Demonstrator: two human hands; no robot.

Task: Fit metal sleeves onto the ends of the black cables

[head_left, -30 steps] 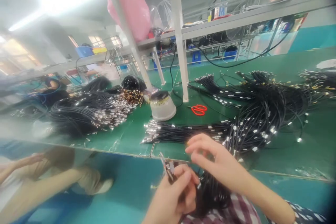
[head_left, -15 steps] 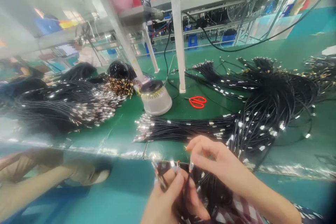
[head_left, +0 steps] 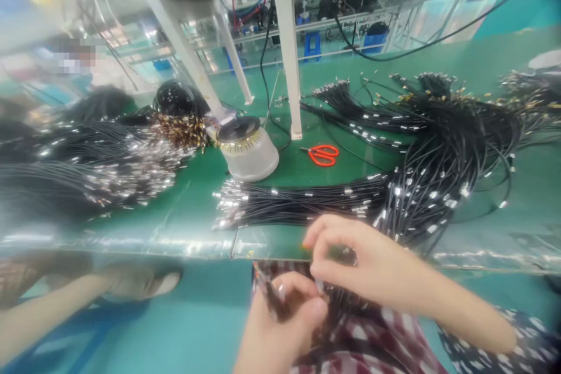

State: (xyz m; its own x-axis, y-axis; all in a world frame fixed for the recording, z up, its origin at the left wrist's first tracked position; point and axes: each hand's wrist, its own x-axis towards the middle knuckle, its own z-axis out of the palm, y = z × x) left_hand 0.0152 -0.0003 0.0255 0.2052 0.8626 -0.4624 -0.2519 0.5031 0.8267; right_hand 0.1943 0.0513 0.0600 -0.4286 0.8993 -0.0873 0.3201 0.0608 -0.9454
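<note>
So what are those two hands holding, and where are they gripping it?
The left hand grips a bunch of thin black cables near their ends. The right hand pinches at one cable end; the exact spot is blurred.

Scene is brightly and evenly lit from overhead; shadows are faint. Glare runs along the near edge of the green table (head_left: 131, 242) and glints off metal cable ends (head_left: 228, 210). Left side is heavily smeared by motion blur. Wide-angle distortion bends the white posts (head_left: 287, 41). Right corners darken.
</note>
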